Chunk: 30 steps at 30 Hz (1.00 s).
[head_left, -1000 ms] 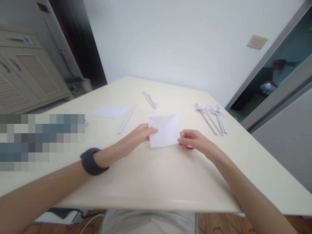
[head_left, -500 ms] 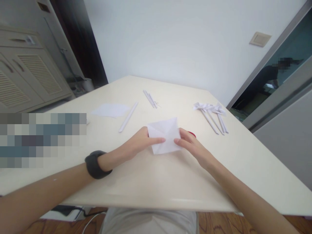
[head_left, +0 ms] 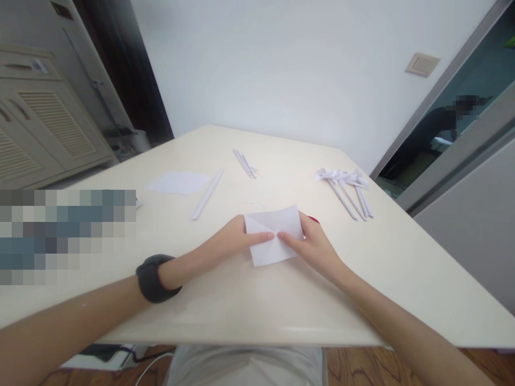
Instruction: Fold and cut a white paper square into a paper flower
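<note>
Cream tabletop (head_left: 249, 305), near edge: I see left hand (head_left: 225, 244) and right hand (head_left: 311, 246) pinching folded white paper (head_left: 273, 236) (fingertips meeting mid-sheet); press crease flat, edges aligned.

You are seated at a cream table (head_left: 249, 311) that fills the middle of the view. Behind it stands a plain white wall (head_left: 281, 69) carrying a beige switch plate (head_left: 422, 64). To your left is a pale cabinet (head_left: 44, 128) with slatted doors beside a dark doorway (head_left: 120, 75). Below the table edge, wood floor (head_left: 354, 367) shows.
</note>
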Available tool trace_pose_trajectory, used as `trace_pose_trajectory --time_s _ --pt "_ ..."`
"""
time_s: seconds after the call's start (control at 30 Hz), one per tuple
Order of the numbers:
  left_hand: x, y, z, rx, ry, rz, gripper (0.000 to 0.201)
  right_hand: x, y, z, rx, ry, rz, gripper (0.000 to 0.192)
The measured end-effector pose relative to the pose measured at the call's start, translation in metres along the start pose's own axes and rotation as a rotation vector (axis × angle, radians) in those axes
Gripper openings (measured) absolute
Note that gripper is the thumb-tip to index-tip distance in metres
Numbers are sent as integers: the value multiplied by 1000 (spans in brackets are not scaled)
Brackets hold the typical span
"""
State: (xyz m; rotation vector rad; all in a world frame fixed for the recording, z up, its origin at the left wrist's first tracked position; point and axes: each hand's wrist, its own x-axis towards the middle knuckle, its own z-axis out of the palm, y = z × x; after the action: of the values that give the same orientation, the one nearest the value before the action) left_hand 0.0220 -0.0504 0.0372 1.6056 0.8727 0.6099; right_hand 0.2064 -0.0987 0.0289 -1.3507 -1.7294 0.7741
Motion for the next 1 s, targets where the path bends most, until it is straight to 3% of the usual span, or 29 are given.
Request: trace_pose_trajectory --time_s 0.17,0.27,0.53,0.8,1.0 --pt "-2 3 -1 -116 6 0 43 -2 -1 2 -278 78 -234 19" --pt "-2 6 -2 -165 -66 -22 38 -3 -3 2 -377 94 -357 10" --pt "4 -1 -3 -253 -46 14 30 -4 1 0 -498 45 -581 47" --pt "2 8 -9 -388 -69 -37 38 0 6 -4 -663 47 -609 51" --pt "4 3 -11 -501 -94 22 37 3 5 -8 -782 25 -578 58"
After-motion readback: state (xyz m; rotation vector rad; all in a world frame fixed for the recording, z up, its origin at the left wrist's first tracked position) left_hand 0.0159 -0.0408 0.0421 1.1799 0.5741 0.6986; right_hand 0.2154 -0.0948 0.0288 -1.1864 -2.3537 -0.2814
